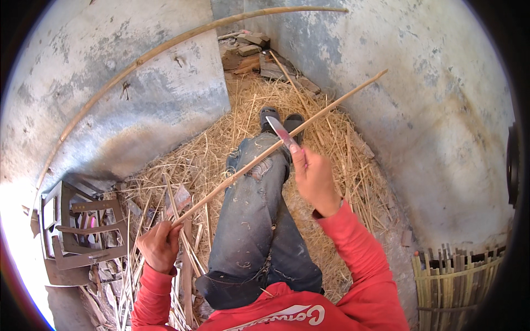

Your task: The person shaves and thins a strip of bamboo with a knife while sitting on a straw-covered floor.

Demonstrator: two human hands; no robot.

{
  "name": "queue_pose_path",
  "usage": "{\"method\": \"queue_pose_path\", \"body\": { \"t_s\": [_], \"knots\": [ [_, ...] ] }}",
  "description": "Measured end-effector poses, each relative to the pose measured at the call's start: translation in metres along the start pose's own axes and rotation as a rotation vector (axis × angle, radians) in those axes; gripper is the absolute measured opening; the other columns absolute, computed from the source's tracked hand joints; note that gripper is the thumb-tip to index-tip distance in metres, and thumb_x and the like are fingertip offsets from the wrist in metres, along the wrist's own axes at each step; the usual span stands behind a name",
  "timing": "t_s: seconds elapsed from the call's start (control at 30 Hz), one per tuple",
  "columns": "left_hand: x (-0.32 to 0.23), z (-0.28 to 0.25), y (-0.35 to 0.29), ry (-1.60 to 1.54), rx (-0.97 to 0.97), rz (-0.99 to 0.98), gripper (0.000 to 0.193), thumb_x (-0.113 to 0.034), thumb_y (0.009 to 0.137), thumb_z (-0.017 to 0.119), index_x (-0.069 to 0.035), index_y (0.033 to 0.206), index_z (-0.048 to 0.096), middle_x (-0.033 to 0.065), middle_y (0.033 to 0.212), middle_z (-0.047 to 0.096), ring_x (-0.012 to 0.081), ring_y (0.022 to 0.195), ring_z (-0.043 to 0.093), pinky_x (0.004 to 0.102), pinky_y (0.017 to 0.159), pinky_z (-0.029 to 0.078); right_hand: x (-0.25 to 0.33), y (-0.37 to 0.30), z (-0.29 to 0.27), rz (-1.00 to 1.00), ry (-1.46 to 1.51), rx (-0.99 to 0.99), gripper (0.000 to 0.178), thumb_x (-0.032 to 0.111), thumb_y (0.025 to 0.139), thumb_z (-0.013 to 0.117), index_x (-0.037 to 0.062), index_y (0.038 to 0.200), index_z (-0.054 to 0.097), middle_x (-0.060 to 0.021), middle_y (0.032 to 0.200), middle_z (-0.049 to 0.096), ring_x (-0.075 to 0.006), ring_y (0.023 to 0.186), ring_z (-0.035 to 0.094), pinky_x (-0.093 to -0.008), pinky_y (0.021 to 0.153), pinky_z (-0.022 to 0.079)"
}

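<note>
A long, thin wooden strip point(237, 175) slants across my legs, its near end at the lower left and its far end at the upper right. My left hand point(159, 246) is closed round the near end. In my right hand point(317, 179) is a knife point(280, 131), gripped by its handle with the thumb along it. The blade points up and to the left and crosses the strip above my knees, against it. The fist hides most of the handle.
Shavings and split strips point(326, 143) cover the floor round my outstretched legs point(248, 220). A curved pole point(138, 62) leans along the left wall. At left stands a dark frame point(91, 226), at lower right a slatted basket point(452, 281). Bricks and wood point(251, 47) lie at the far corner.
</note>
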State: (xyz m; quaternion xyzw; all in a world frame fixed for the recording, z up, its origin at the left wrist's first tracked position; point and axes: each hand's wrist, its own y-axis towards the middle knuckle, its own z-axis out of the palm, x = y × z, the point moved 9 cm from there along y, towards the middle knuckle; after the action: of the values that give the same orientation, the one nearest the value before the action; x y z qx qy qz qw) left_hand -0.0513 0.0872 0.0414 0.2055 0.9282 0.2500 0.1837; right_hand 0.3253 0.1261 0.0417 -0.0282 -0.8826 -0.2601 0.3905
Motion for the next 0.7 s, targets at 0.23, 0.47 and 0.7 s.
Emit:
{"method": "queue_pose_path", "body": {
  "t_s": [0.23, 0.47, 0.7],
  "knots": [
    [-0.001, 0.006, -0.010, -0.058, 0.030, -0.077, 0.020, -0.015, 0.089, 0.079, -0.007, 0.080, 0.063, 0.0102, 0.065, 0.057, 0.0309, 0.051, 0.055, 0.0406, 0.049, 0.042, 0.012, -0.008, 0.001, 0.011, 0.055, 0.025, 0.043, 0.030, 0.110, 0.055, -0.0006, 0.079, 0.058, -0.0220, 0.056, 0.051, -0.0412, 0.049, 0.055, -0.0470, 0.047, 0.036],
    [-0.013, 0.016, -0.005, -0.140, 0.062, -0.117, 0.021, -0.013, 0.091, 0.077, -0.005, 0.080, 0.061, 0.0145, 0.064, 0.058, 0.0359, 0.052, 0.056, 0.0429, 0.050, 0.042, 0.031, -0.031, 0.036, -0.068, 0.191, 0.173, 0.045, 0.030, 0.110, 0.055, -0.0012, 0.078, 0.058, -0.0221, 0.056, 0.051, -0.0430, 0.051, 0.056, -0.0478, 0.048, 0.037],
    [-0.024, 0.026, -0.002, -0.148, 0.116, -0.141, 0.026, -0.018, 0.094, 0.077, -0.007, 0.079, 0.058, 0.0123, 0.064, 0.060, 0.0348, 0.051, 0.058, 0.0435, 0.048, 0.041, 0.037, -0.038, 0.039, 0.001, 0.185, 0.270, 0.045, 0.030, 0.110, 0.055, -0.0016, 0.078, 0.059, -0.0239, 0.058, 0.054, -0.0458, 0.056, 0.059, -0.0505, 0.050, 0.039]
  ]
}}
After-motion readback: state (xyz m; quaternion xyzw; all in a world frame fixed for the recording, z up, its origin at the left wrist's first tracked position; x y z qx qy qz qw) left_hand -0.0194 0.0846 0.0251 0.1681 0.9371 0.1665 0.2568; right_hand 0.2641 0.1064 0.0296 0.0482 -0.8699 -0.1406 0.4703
